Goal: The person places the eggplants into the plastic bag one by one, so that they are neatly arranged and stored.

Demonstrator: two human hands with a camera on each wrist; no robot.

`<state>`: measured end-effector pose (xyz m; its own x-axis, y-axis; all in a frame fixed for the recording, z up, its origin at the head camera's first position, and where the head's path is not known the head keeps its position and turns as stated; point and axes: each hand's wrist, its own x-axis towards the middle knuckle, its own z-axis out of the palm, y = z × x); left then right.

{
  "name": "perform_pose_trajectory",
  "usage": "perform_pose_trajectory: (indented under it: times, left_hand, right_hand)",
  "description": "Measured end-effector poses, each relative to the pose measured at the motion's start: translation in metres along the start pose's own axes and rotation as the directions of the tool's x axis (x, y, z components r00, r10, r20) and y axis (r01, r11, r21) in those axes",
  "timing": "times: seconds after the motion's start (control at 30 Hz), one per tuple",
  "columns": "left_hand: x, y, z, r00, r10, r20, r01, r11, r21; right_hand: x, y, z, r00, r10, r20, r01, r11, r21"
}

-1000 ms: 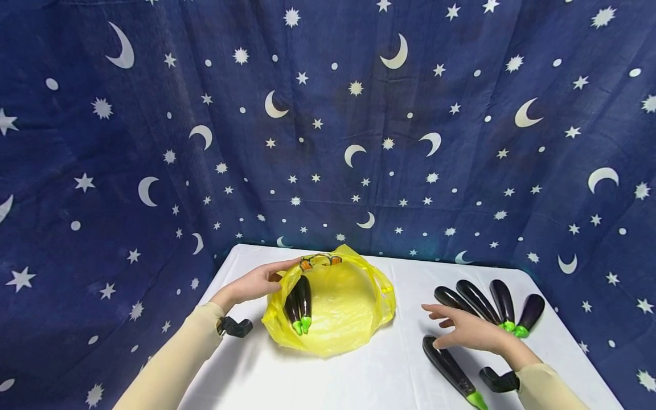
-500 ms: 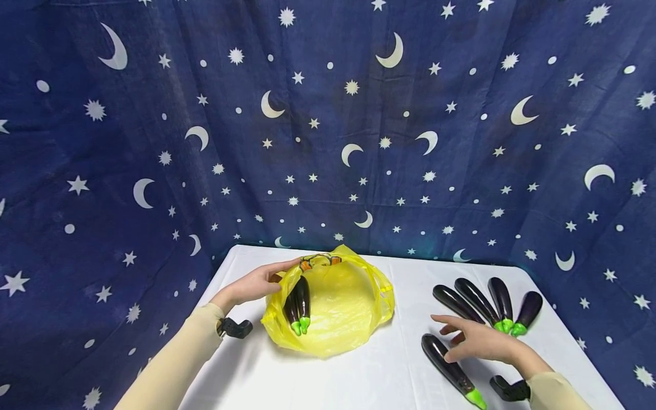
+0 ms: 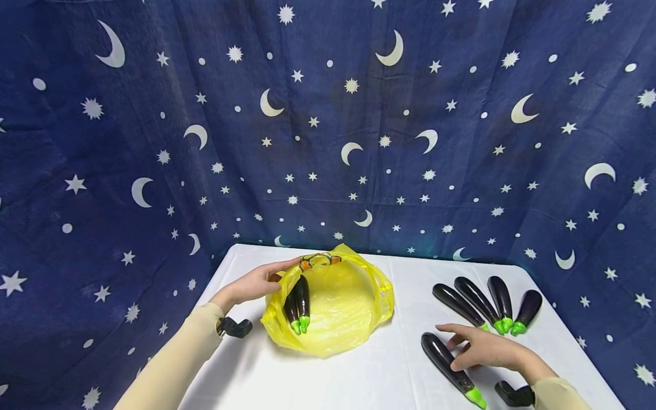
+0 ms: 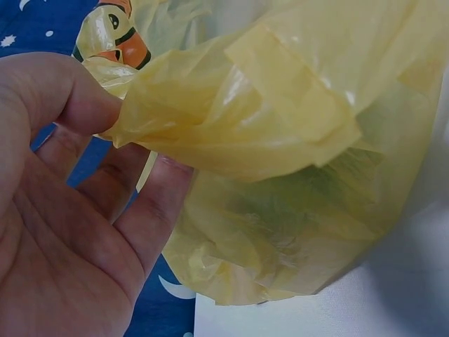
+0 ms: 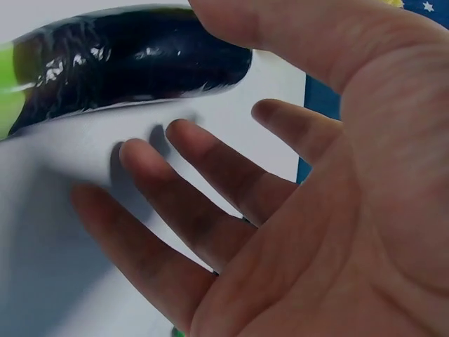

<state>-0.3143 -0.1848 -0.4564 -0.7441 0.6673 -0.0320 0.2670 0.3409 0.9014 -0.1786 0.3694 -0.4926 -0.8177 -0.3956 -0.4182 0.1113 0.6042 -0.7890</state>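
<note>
At the left rim of a yellow plastic bag (image 3: 340, 339), my left hand (image 3: 253, 283) pinches the film between thumb and fingers; the left wrist view shows the thumb (image 4: 88, 105) pressing a fold of it. The bag's mouth faces me, with two dark eggplants (image 3: 303, 299) lying inside, green stem ends forward. My right hand (image 3: 487, 348) hovers beside a single eggplant (image 3: 442, 356) on the table, thumb overlapping it in the head view. In the right wrist view this eggplant (image 5: 133, 63) lies past the thumb, and the spread fingers (image 5: 189, 232) hold nothing.
Several more eggplants (image 3: 476, 299) lie fanned out at the right back of the white-covered table (image 3: 318, 387), stems toward me. A dark blue curtain (image 3: 328, 142) with moons and stars hangs behind and along the sides.
My right hand has moved a little to the right and toward me, down along the single eggplant. The left hand stays at the bag's rim.
</note>
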Motion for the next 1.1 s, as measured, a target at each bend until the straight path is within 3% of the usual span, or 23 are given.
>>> perform_pose_trajectory:
  times: [0.43,1.1]
  left_hand:
    - [0.001,-0.001,0.000,1.000,0.009,0.009,-0.009,1.000,-0.013]
    - [0.000,0.001,-0.001,1.000,-0.011,0.001,0.011,1.000,-0.001]
  right_hand:
    - [0.003,0.024,0.003,1.000,0.000,0.012,-0.003,0.980,0.200]
    - [0.004,0.028,0.008,1.000,0.026,0.011,-0.027,0.982,0.188]
